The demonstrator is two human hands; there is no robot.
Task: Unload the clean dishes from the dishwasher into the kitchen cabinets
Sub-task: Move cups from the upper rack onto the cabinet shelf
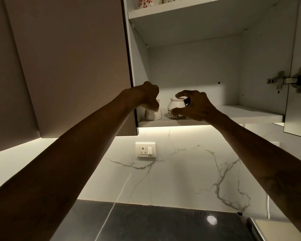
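Jar: small white pot-shaped jar (176,106) with a dark pattern round its foot; it stood upright on the lower shelf (241,113) of the open cabinet, close to the front edge.
Jar axis: vertical, narrow mouth pointing up, wide belly below.
Right hand: the right hand (195,106) was curved round the jar from the right, fingertips on the rim and thumb low against the belly, grasping it; a dark gap showed between palm and jar.
Cup: a white cup (153,114) stood just beside the jar on its left, a narrow gap between them, tucked against the cabinet's left wall; its axis was near vertical, its top hidden.
Left hand: the left hand (147,96) was clenched down over the cup's upper part, fingers curled round it.
Edges: the closed brown door (68,66) hung level with the left wrist; the open door (299,66) and its hinge (288,80) stood well to the right.
Open room: bare shelf stretched right of the jar to the far wall, with tall space up to the upper shelf (181,13).
Above: a red-flowered mug (145,2) sat on that upper shelf.
Below: marble backsplash (181,171) with a wall socket (145,149), then dark countertop (146,223).
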